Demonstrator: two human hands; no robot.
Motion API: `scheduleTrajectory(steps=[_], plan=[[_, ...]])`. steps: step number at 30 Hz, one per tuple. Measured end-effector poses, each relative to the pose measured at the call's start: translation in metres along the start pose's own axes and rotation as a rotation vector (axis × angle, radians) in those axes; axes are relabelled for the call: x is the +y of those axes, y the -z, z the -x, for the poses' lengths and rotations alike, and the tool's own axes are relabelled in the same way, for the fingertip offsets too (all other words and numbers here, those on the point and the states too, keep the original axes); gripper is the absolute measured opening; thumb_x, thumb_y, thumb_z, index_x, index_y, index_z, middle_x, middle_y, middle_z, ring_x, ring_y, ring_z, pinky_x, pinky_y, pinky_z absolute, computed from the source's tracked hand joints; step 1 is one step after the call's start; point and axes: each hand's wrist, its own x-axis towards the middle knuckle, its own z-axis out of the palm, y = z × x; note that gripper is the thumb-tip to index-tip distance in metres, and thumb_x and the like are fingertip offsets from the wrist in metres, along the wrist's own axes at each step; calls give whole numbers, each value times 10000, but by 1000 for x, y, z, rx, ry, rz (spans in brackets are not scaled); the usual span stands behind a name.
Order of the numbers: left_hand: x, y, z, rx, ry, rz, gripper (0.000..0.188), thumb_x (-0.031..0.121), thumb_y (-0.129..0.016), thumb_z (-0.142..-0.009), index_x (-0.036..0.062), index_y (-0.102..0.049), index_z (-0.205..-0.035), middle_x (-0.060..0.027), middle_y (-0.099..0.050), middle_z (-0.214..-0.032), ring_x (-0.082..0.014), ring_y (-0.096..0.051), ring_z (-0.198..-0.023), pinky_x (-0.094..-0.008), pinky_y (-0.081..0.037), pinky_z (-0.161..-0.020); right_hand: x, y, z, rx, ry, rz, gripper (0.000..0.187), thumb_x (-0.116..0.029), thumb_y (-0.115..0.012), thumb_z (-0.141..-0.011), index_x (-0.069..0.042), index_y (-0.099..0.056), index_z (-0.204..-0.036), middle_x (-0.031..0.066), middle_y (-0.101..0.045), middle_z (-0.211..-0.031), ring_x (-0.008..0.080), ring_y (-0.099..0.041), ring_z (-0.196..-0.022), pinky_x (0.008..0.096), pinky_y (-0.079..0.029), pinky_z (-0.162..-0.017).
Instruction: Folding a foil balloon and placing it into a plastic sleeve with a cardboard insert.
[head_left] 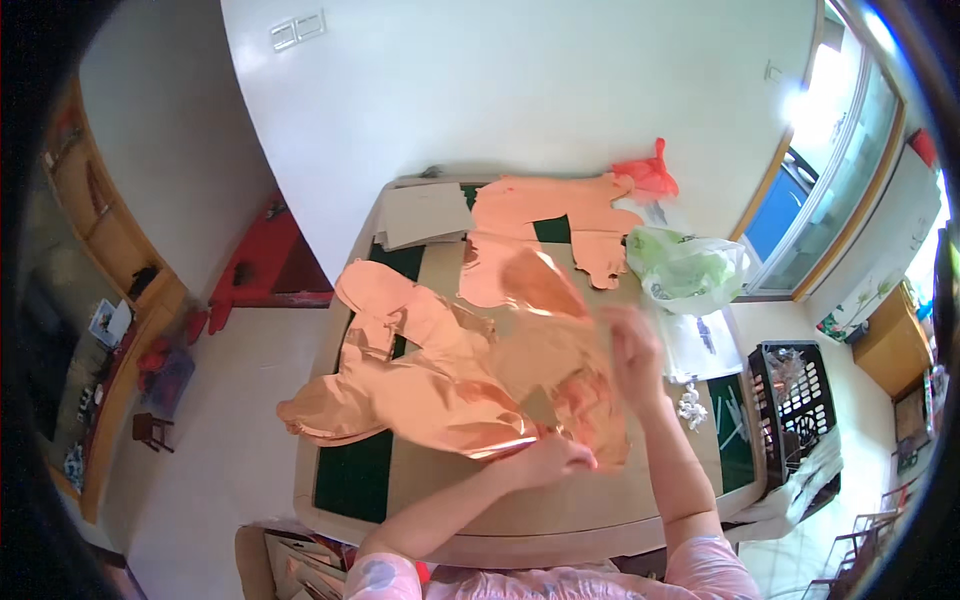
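Flat, uninflated rose-gold foil balloons lie on the table. One crinkled foil balloon point(430, 395) spreads over the left and near middle, its lower edge running up to my left hand point(555, 460). That hand is closed at the near edge, its fingers on the foil. My right hand point(635, 350) is raised at the right side of the foil and smeared by motion; its fingers cannot be made out clearly. Between the hands lies a wrinkled, shiny stretch of foil point(585, 400). Farther back, another flat foil balloon point(510, 210) with cut-out curves lies against the table's far side.
Grey-brown cards point(425, 215) are stacked at the far left of the table point(460, 515). To the right are a pale green plastic bag point(690, 270), a red bag point(650, 175), a small white cluster point(691, 408) and white sticks point(737, 418). A black crate point(795, 390) stands beyond the right edge.
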Motion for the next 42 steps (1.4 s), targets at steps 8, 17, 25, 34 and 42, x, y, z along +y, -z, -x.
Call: scheduleTrajectory(steps=[8, 17, 25, 34, 42], plan=[[9, -23, 10, -40, 53, 44, 256, 202, -630, -863, 82, -677, -1083, -115, -685, -1015, -273, -649, -966, -376, -498, -853, 71, -25, 117, -542, -257, 461, 453, -257, -552, -923, -135, -487, -1354, 119, -440, -1415, 310, -342, -1364, 579, -230, -1103], [-29, -29, 42, 77, 19, -689, 635, 463, -614, -839, 184, -454, -1386, -109, -289, -1524, -311, -257, -1408, -613, -204, -1086, 108, -30, 99, -338, -276, 468, 426, -286, -517, -937, -120, -491, -1328, 131, -434, -1420, 310, -370, -1341, 560, -276, -1079], [-19, -8, 61, -46, 15, -717, 851, 698, -535, -777, 192, -382, -1444, -103, -229, -1555, -308, -197, -1438, -667, -165, -1082, 165, -39, 55, -240, -221, 526, 285, -201, -574, -881, -76, -610, -1135, 126, -587, -1182, 315, -519, -1145, 466, -390, -979], [-32, -4, 59, 3, -87, -549, 800, 635, -614, -779, 186, -428, -1414, -139, -299, -1513, -346, -242, -1414, -655, -199, -1075, 288, -76, -67, -91, -291, 312, 149, -176, -691, -795, -69, -637, -883, 126, -595, -945, 333, -551, -933, 417, -464, -805], [-35, 14, 54, 282, -106, -297, 652, 415, -637, -777, 170, -497, -1365, -143, -403, -1441, -361, -357, -1334, -599, -220, -1080, 332, -102, -95, -21, -455, 391, 198, -246, -689, -800, -50, -663, -807, 137, -661, -799, 316, -641, -775, 425, -501, -693]])
